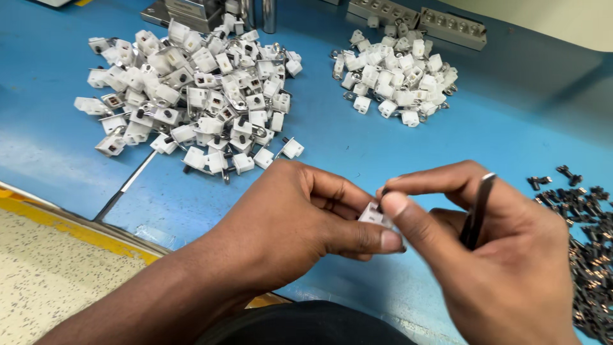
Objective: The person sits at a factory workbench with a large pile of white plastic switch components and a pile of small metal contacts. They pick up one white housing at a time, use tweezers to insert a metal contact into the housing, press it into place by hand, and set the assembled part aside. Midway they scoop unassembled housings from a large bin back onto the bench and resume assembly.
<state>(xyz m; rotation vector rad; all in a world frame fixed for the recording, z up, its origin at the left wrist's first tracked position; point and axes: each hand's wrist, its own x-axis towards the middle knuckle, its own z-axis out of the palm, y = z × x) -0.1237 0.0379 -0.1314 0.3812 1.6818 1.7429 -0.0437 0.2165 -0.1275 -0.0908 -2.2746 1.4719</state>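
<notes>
My left hand [287,223] pinches a small white block [373,216] between thumb and fingers. My right hand [485,249] meets it from the right, thumb and forefinger closed on its top, tweezers [477,211] tucked upright in the palm. Screws [590,255] lie beyond my right hand.

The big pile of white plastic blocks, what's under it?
Under the big pile of white plastic blocks lies the blue table; a thin metal rod pokes out. Anything beneath stays hidden.

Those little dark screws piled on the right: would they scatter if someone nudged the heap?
Probably. The dark screws lie loose on the smooth blue table, some strays already apart. They look small and light, so likely slide or roll easily, and seem fiddly to pinch.
</notes>
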